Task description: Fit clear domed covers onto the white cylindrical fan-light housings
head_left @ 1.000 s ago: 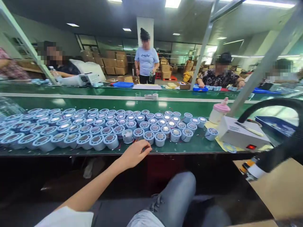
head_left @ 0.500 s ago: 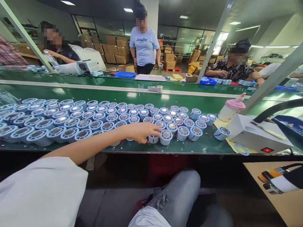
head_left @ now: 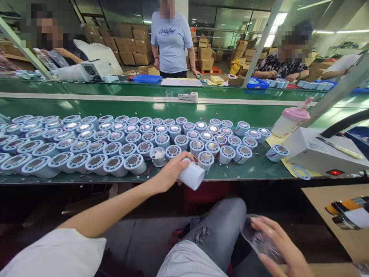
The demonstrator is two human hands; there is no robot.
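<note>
My left hand (head_left: 173, 171) grips a pale blue cylindrical housing (head_left: 192, 175), tipped on its side just over the bench's front edge. Its smooth end faces down and right. Behind it stand many similar housings (head_left: 135, 163) in rows, most with a slotted ring and a round metal disc on top, some with thin wires. One housing (head_left: 158, 156) beside my wrist has an open top with white material inside. Low at the right, above my lap, my right hand (head_left: 276, 240) holds a clear plastic cup (head_left: 263, 242), slightly blurred.
A grey box with a red lit switch (head_left: 325, 154) and a pink-lidded container (head_left: 291, 119) stand at the bench's right end. A cardboard surface (head_left: 325, 215) lies lower right. Metal posts slant up from the bench. Several people (head_left: 173, 46) are across the line.
My left hand has lifted a housing out of the front row and tilted it toward me. My right hand has come into view at lower right with the clear plastic cup.
</note>
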